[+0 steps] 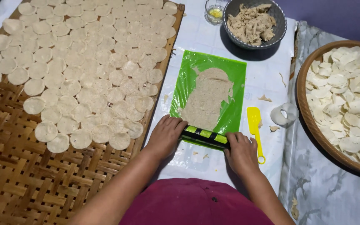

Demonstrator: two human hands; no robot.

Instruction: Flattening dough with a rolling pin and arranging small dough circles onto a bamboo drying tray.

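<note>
Rolling dough is the work in hand: a dark roller (205, 137) with green stripes lies across the near edge of a green plastic sheet (234, 89), and both hands press on it. The left hand (166, 134) covers its left end and the right hand (241, 151) covers its right end, palms down and fingers curled loosely over the roller, gripping rather than pinching.

A good share looks done. The flattened dough (207, 98) already spreads thin and ragged over the middle of the sheet, just beyond the roller and the hands. To the left, a woven bamboo mat (30, 183) carries many cut dough rounds (88, 62) in close rows, with its near part still bare weave. To the right, a round basket (303, 104) holds a heap of white dried-looking rounds (346, 96).

Plenty seems left as well: a grey bowl (280, 31) at the far end holds a pile of unrolled dough (251, 21), and the sheet of dough shows no cuts yet. A yellow spatula (255, 129) lies just beside the right hand, and a white ring cutter (284, 114) sits a little farther right.
</note>
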